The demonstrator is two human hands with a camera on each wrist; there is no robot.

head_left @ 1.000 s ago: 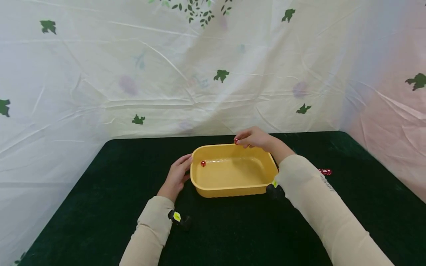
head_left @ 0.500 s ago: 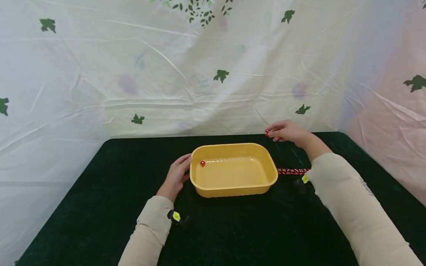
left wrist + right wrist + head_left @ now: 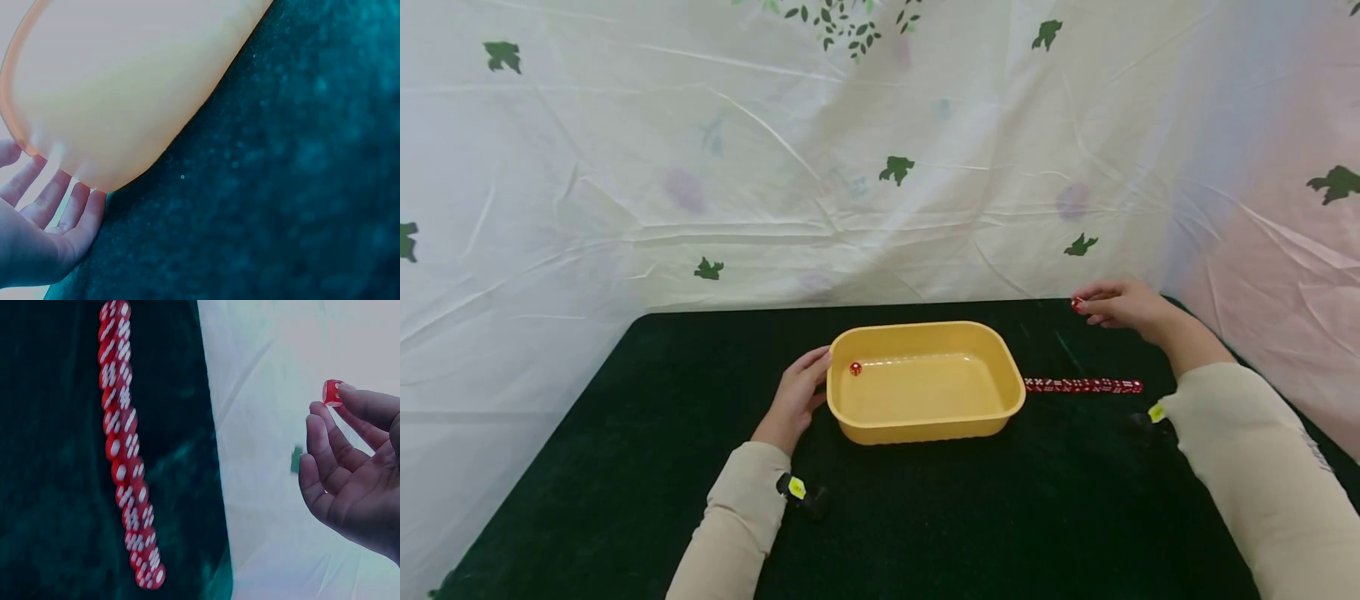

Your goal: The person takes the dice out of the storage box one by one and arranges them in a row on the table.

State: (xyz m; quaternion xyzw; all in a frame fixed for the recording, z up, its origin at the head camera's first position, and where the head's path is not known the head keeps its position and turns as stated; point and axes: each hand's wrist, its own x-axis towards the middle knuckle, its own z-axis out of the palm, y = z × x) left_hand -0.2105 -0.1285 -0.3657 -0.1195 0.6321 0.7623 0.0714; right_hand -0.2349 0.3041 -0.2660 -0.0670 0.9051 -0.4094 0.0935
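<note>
My right hand point(image 3: 1126, 308) is raised over the far right of the table and pinches a red die point(image 3: 332, 393) between thumb and fingertip. The remaining fingers are bent below it, apart from the die. A long row of red dice with white pips point(image 3: 1084, 386) lies on the table, below that hand in the head view. My left hand point(image 3: 793, 400) rests its fingertips against the left wall of a yellow plastic tub point(image 3: 925, 431), with fingers point(image 3: 51, 199) spread and fairly straight. Inside the tub, towards its left end, lies one red die point(image 3: 855, 368).
Dark green velvety cloth point(image 3: 925, 517) covers the table. Behind it hangs a pale curtain point(image 3: 775, 150) with green bird and leaf prints, close to the table's far edge. The dice row runs right from the tub's right side.
My right hand has moved from above the tub's far rim out to the right, still pinching the die. More of the dice row shows. The left hand and tub have stayed put.
</note>
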